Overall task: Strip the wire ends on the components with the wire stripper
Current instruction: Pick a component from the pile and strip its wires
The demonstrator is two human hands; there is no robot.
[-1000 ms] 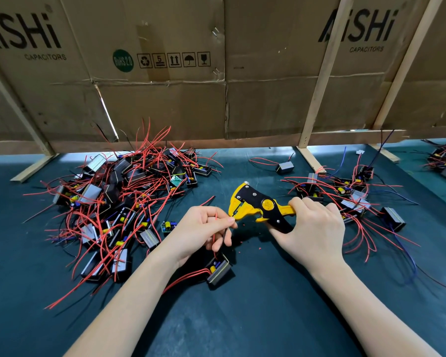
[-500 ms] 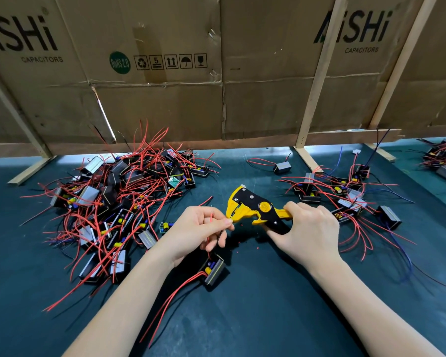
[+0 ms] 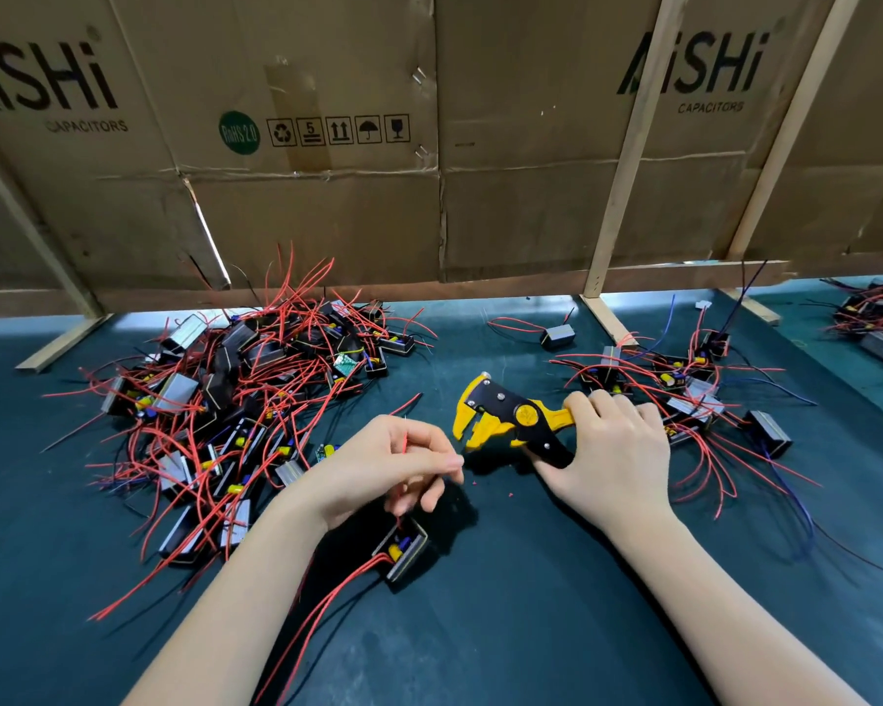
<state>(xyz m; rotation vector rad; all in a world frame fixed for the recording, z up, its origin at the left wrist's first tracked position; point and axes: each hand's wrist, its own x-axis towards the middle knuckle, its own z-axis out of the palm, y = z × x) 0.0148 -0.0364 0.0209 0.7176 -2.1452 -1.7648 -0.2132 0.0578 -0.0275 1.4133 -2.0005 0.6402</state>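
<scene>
Open dark green mat point(image 3: 505, 603) lay between the forearms and toward the person, crossed only by loose red wires point(image 3: 322, 608) trailing from a small black component point(image 3: 404, 550) under the left hand point(image 3: 383, 468). A tangled heap of red-wired black components point(image 3: 225, 400) blocked passage left of that hand, and a sparser scatter of wired components point(image 3: 694, 394) lay beyond the right hand point(image 3: 615, 458). Ahead, a brown cardboard wall point(image 3: 429, 196) on pale wooden struts point(image 3: 628, 160) closed off the far side.

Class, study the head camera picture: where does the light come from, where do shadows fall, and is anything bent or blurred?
Head view: bright light enters through the gap under the cardboard wall; the left hand casts a dark shadow on the green mat beneath it; wide-angle distortion tilts the wooden struts outward; the left fingertips look slightly motion-blurred, the wire stripper sharp.
</scene>
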